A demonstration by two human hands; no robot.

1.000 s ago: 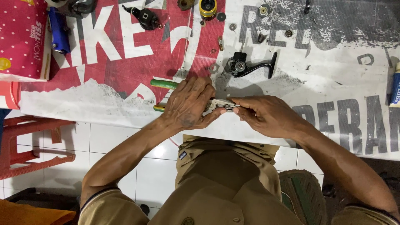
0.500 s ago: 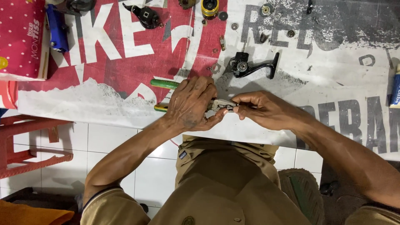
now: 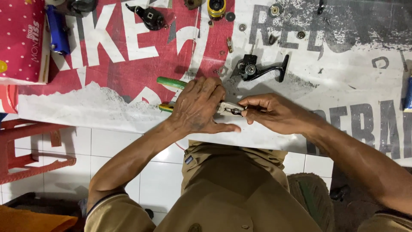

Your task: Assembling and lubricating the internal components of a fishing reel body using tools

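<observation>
Metal plier jaws meet a small dark part (image 3: 235, 111) pinched at the fingers (image 3: 245, 102) of the right hand (image 3: 274, 112) — tiny, rigid and probably light, so easy to drop; it looks best held by its edges. Pliers (image 3: 223, 107) with green handles sit clasped in the left hand (image 3: 199, 105), stiff steel, gripped at the sleeved handles. Both hands hover just above the tabletop (image 3: 343, 99), covered by a printed red-and-white sheet — a black lever piece (image 3: 259, 68) lies beyond them.

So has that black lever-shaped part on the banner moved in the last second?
No. The black lever part lies at the same spot on the printed banner, against the same big grey letters; only the view shifted slightly.
</observation>
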